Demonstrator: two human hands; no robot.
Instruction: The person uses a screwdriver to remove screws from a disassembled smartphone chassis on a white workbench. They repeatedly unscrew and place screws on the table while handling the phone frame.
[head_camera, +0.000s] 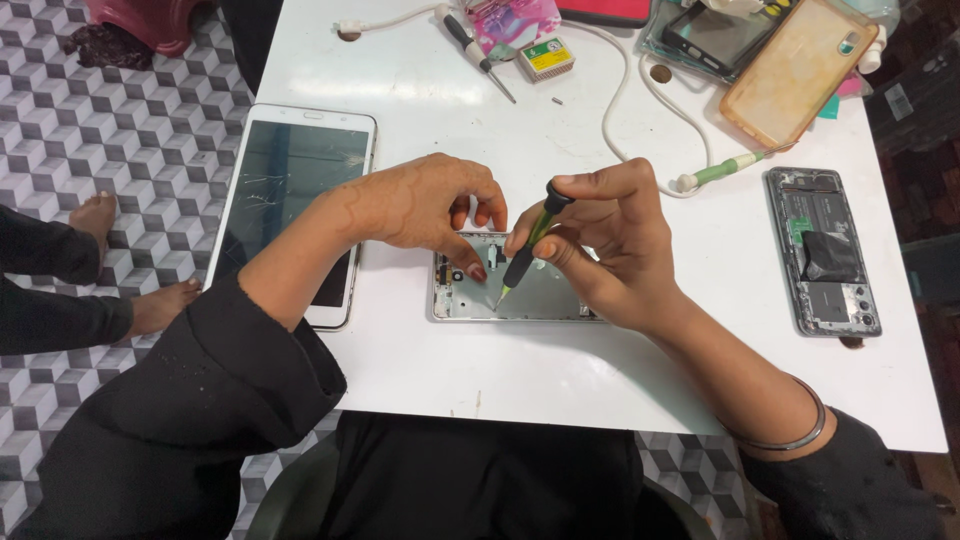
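A silver opened phone frame (545, 300) lies on the white table (560, 370) in front of me. My right hand (610, 245) grips a small black and green screwdriver (528, 245), its tip down on the frame's left part. My left hand (430, 205) rests on the frame's upper left corner, fingertips pressing it. Both hands hide much of the frame.
A white tablet (295, 215) with a cracked screen lies at the table's left edge. An opened phone (825, 250) lies at the right. At the back are a white cable (625, 100), a second screwdriver (475, 50), a small box (545, 58) and an orange phone case (795, 70). Another person's bare feet (130, 265) rest on the patterned floor, left.
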